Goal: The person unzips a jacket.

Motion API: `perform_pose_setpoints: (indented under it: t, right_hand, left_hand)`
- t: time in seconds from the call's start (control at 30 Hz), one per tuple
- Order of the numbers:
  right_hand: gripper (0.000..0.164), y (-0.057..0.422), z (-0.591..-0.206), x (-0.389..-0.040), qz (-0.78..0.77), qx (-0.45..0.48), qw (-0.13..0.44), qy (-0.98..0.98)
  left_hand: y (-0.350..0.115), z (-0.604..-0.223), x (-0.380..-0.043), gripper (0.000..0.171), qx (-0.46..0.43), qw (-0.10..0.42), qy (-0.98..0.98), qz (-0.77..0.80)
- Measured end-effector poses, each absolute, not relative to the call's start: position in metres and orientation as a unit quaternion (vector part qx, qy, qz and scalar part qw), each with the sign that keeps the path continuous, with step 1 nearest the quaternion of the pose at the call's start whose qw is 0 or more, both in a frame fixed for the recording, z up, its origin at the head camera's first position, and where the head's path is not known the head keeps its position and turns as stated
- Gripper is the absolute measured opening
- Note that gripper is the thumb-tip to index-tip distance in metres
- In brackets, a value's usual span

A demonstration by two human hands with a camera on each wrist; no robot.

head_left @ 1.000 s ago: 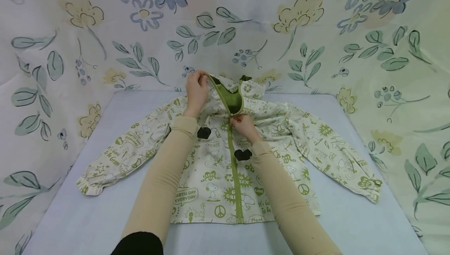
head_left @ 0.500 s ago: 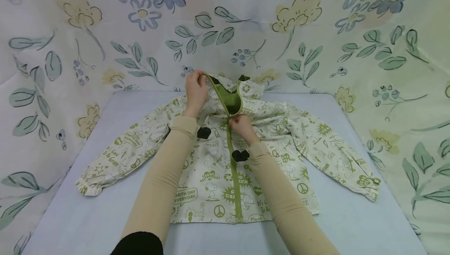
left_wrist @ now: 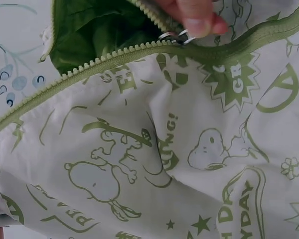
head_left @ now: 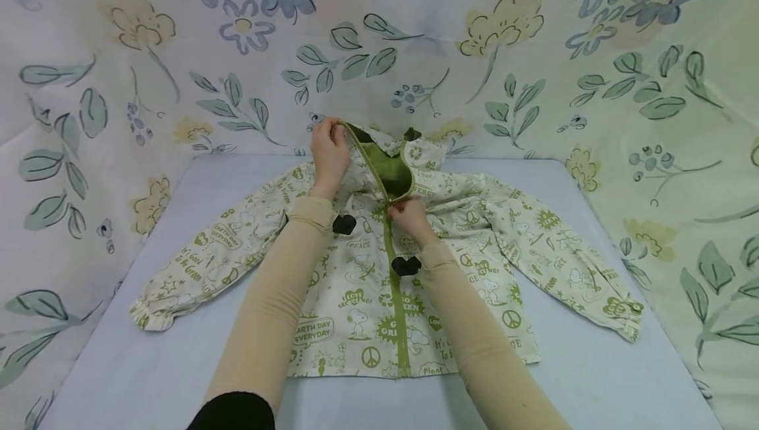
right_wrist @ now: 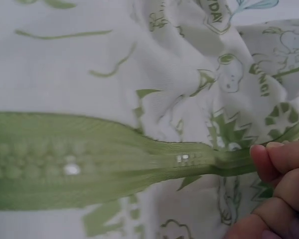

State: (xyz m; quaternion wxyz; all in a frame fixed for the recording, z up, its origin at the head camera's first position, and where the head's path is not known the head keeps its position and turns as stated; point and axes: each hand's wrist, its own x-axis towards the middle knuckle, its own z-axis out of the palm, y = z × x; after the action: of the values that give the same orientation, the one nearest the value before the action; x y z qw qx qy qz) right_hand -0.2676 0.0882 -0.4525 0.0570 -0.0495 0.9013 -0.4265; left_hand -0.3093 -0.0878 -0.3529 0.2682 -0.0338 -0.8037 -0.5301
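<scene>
A white jacket [head_left: 356, 285] with green cartoon prints lies front up, with both sleeves spread. Its green zipper [head_left: 395, 285] is closed over the lower front and parted at the neck, where green lining [head_left: 388, 165] shows. My left hand [head_left: 330, 157] pinches the upper end of the left zipper edge at the collar and lifts it. Lower down, my right hand [head_left: 410, 217] grips the zipper pull at the foot of the opening. Fingertips [left_wrist: 198, 25] are on the metal slider [left_wrist: 182, 37] in the left wrist view. In the right wrist view the right fingers [right_wrist: 289, 164] are curled at the zipper.
The jacket rests on a pale table [head_left: 593, 377]. Floral cloth [head_left: 379, 54] hangs behind and at both sides. The jacket's left-lying sleeve [head_left: 213, 252] and right-lying sleeve [head_left: 569, 265] reach toward the table's sides.
The right hand and the zipper slider have shifted slightly down the front, and the neck opening is a little longer. The left hand stays at the collar edge, nearly still.
</scene>
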Motion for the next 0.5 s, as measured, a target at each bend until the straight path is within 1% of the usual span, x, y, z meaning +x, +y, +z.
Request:
perform_pose_setpoints:
  t: [0.23, 0.5]
  right_hand:
    - [0.025, 0.090, -0.459, -0.260, -0.447, -0.047, 0.066, 0.891]
    - [0.030, 0.090, -0.460, -0.252, -0.463, -0.028, 0.112, 0.879]
  left_hand:
    - [-0.090, -0.350, -0.310, 0.023, -0.016, 0.274, -0.801, -0.533]
    - [-0.093, -0.347, -0.313, 0.022, -0.008, 0.271, -0.800, -0.536]
